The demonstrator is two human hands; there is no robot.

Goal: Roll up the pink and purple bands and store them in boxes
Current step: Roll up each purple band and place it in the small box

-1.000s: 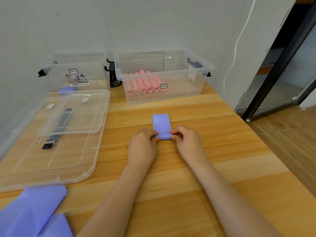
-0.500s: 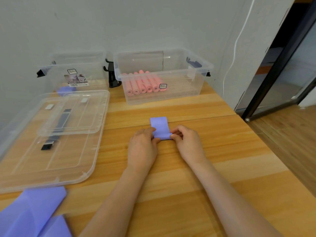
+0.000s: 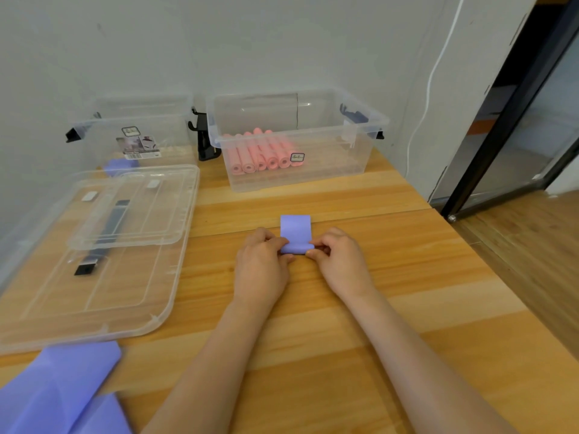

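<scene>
Two clear boxes stand at the back of the wooden surface (image 3: 407, 277): the right box (image 3: 360, 151) holds a row of finished pink rolls (image 3: 263, 155), and the left box (image 3: 103, 136) shows a purple shape (image 3: 120, 166) low at its front, seemingly a stored roll. Nearer, on the left, two clear lids (image 3: 94, 261) lie stacked, and loose purple bands (image 3: 56, 393) wait at the near left corner.

At the centre lies the purple band (image 3: 295, 233) being worked. The left hand (image 3: 261, 267) and right hand (image 3: 336, 261) each pinch one end of its rolled part, fingers curled in, with the roll resting on the surface between them. Compared with a second ago, the flat tail stretching away from the hands is clearly shorter and the roll has crept forward, so the winding is advancing. Only a short flap is left, so this band looks close to finished and probably bound for the left box; the waiting purple bands mean the task is well short of done.
</scene>
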